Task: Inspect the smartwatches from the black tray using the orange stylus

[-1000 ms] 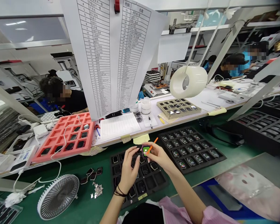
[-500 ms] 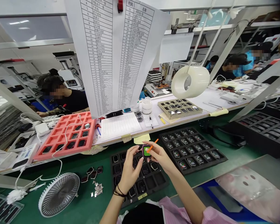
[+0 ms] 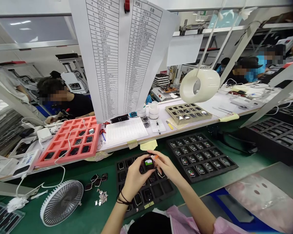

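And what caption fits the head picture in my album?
Left hand holds a watch showing green above a black tray; right hand grips something orange.

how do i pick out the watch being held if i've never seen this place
Find the green worktop in the foreground, then the black tray beneath the left hand. That hand holds the watch above the tray. Its lit screen shows green and white, unlike the dark watches visible in the tray.

Watch [image 3: 148, 163] over tray [image 3: 157, 191], fan [image 3: 62, 202] left
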`<state>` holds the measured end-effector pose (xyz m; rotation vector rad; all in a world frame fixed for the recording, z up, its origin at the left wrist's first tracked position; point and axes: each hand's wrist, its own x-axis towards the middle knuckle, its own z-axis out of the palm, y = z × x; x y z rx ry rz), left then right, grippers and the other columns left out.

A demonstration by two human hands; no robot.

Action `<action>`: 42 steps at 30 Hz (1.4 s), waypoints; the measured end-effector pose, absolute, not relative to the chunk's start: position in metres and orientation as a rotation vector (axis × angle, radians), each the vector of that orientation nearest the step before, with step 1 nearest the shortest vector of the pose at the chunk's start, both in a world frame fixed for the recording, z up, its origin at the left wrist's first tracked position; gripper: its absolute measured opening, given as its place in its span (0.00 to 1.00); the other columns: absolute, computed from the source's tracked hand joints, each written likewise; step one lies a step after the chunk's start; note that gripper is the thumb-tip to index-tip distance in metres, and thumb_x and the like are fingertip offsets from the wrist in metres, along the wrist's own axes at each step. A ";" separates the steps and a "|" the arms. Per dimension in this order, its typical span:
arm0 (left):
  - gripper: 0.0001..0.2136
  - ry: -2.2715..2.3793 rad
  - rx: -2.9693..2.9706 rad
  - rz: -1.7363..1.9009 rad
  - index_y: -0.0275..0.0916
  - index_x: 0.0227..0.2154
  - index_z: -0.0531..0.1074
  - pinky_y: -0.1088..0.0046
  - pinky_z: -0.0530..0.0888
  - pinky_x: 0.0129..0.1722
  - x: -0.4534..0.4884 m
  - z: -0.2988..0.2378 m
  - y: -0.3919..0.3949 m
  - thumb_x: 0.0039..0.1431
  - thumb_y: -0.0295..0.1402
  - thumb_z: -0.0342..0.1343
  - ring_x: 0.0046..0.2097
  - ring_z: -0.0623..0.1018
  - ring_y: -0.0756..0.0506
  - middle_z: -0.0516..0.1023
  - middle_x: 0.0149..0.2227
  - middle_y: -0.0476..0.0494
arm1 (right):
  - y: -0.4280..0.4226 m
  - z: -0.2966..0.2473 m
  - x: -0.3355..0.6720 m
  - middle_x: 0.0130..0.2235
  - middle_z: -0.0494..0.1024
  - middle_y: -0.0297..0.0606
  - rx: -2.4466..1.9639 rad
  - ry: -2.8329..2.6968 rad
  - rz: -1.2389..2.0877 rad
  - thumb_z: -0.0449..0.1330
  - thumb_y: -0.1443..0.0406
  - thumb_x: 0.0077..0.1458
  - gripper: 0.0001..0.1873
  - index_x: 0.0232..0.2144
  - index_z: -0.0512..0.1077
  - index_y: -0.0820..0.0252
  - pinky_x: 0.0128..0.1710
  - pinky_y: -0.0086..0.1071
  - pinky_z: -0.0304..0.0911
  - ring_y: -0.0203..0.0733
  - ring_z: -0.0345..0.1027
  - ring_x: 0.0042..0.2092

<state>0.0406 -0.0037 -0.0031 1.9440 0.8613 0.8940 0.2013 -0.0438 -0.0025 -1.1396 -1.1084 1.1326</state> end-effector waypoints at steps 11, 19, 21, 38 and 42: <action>0.25 0.656 1.161 1.044 0.40 0.45 0.69 0.73 0.76 0.38 0.032 0.006 -0.006 0.41 0.31 0.70 0.38 0.77 0.48 0.77 0.39 0.44 | -0.067 0.022 0.199 0.17 0.77 0.40 -0.728 -0.883 0.847 0.48 0.52 0.64 0.29 0.25 0.78 0.64 0.12 0.27 0.57 0.37 0.67 0.13; 0.26 0.604 1.168 1.008 0.43 0.47 0.69 0.73 0.73 0.40 0.034 0.013 -0.017 0.44 0.31 0.69 0.42 0.75 0.47 0.74 0.41 0.45 | -0.067 0.026 0.192 0.31 0.83 0.41 -0.714 -0.966 0.653 0.52 0.57 0.64 0.17 0.35 0.78 0.59 0.27 0.37 0.74 0.45 0.78 0.30; 0.26 0.606 1.129 1.000 0.45 0.50 0.66 0.75 0.72 0.35 0.034 0.016 -0.018 0.48 0.34 0.67 0.37 0.73 0.50 0.72 0.41 0.46 | -0.066 0.022 0.192 0.35 0.83 0.41 -0.739 -0.984 0.646 0.51 0.58 0.65 0.16 0.38 0.78 0.57 0.31 0.39 0.75 0.47 0.79 0.36; 0.13 0.747 1.224 1.035 0.43 0.46 0.62 0.78 0.59 0.23 0.038 0.010 -0.026 0.60 0.37 0.53 0.22 0.59 0.56 0.58 0.27 0.56 | -0.073 0.018 0.188 0.21 0.79 0.40 -0.744 -1.055 0.776 0.51 0.58 0.64 0.23 0.25 0.79 0.61 0.19 0.29 0.67 0.38 0.71 0.21; 0.16 0.794 1.246 1.023 0.44 0.49 0.62 0.77 0.62 0.25 0.038 0.012 -0.027 0.60 0.40 0.55 0.25 0.62 0.55 0.61 0.31 0.53 | -0.074 0.016 0.188 0.22 0.79 0.40 -0.746 -1.030 0.771 0.51 0.57 0.64 0.23 0.25 0.79 0.60 0.19 0.31 0.68 0.39 0.71 0.22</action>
